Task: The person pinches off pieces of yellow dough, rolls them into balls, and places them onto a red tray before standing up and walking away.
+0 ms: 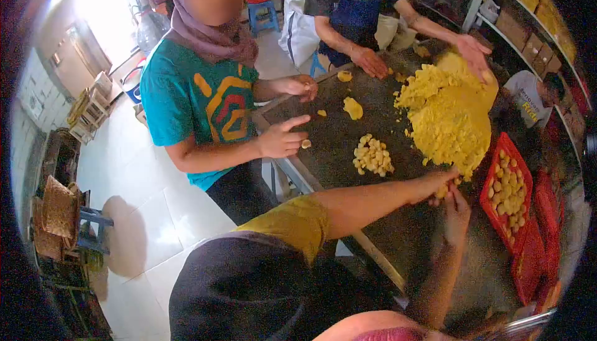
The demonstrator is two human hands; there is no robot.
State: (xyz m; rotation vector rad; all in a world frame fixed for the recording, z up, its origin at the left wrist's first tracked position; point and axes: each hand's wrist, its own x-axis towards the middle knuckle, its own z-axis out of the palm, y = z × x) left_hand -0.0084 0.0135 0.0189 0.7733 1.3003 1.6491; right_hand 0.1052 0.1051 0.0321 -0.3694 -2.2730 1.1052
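Observation:
My left hand (pixel 435 185) and my right hand (pixel 457 211) meet at the near edge of a large crumbly mound of yellow dough (pixel 451 117). Between their closed fingers is a small piece of yellow dough (pixel 442 192), partly hidden by the fingers. The mound rests on a dark tabletop (pixel 385 207). Left of it lies a pile of small pale dough pieces (pixel 373 156). To the right, a red tray (pixel 487 199) holds many rounded dough pieces (pixel 509 192).
Across the table, a co-worker in a teal shirt (pixel 186 92) holds a small dough piece. Another, in a blue apron (pixel 354 18), has one hand on the mound. Flattened dough (pixel 352 108) lies between them. More red trays (pixel 528 260) sit at the right edge.

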